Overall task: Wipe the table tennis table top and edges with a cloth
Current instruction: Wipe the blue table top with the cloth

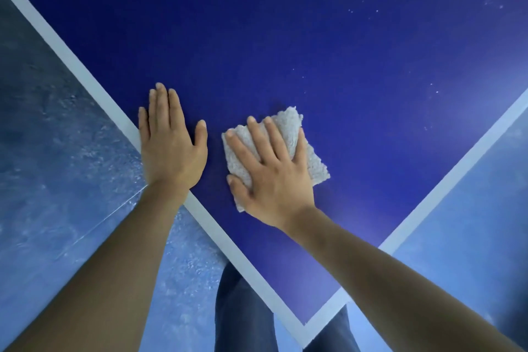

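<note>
Our right hand (275, 177) presses a pale cloth (288, 126) flat on the blue table (314, 37) near its corner. Our left hand (171, 146) rests flat beside it, across the white edge line (85, 71).

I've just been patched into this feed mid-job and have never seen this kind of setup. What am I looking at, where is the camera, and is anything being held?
There is no machine here: these are a person's two bare hands, filmed by one camera worn on the head, looking down. The dark blue table tennis table top with pale white edge lines fills the view, its corner pointing toward the person. The right hand lies flat with spread fingers, pressing a small fluffy grey cloth onto the top. The left hand rests flat and empty beside it, partly over the left edge line. Pale specks dot the top at upper right.
</note>
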